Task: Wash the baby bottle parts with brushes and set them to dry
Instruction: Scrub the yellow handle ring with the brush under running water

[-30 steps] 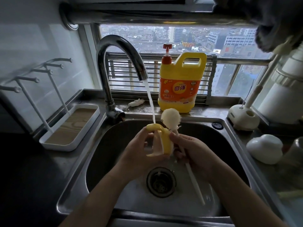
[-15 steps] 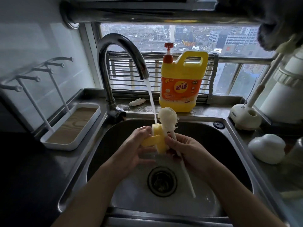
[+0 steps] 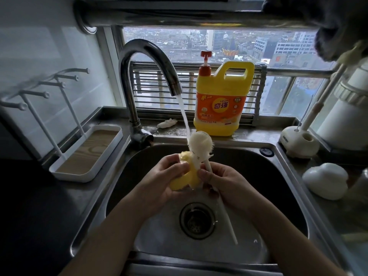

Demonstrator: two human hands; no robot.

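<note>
Item 1: yellow bottle part (image 3: 184,181), over sink (image 3: 274,188) ctr, above drain (image 3: 197,221). L hand (image 3: 159,185) has its fingers curled round it.
Item 2: bottle brush (image 3: 200,145), bristle head at part's 12 o'clock, touching it, under faucet (image 3: 147,54) stream. R hand (image 3: 226,185) pinches the handle.
Dish soap jug (image 3: 221,102) at sink's 12 o'clock; drying rack (image 3: 87,154) at 9 o'clock.

Home kitchen: steel sink (image 3: 282,156), running faucet (image 3: 139,56), dish-soap jug (image 3: 221,102) by window.
</note>
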